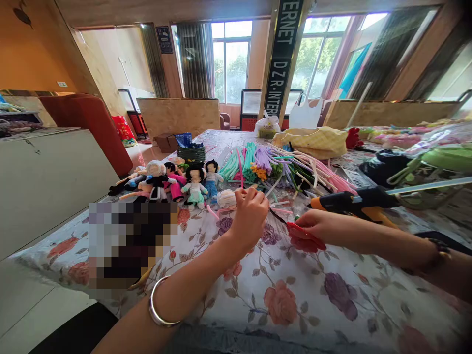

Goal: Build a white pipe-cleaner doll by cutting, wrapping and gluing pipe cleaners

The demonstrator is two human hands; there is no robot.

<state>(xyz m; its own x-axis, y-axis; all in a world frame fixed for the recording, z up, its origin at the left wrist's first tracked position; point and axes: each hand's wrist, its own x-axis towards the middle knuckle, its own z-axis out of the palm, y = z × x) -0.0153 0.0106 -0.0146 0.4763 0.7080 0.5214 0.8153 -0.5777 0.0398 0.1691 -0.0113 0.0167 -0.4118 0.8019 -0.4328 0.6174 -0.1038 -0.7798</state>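
Pretty sure those are red-handled scissors (307,239) clamped in the right hand (314,223), dark blades (279,217) pointing at the left hand (250,212). Left fingers are curled in, but can't tell if they're pinching anything. Looks like a snipping step to me, so the next move calls for keeping those fingers clear. Beyond the left hand, a dark basket (191,154) holds a blue packet (183,139); farther off, a tied bag (269,120) has something green inside.
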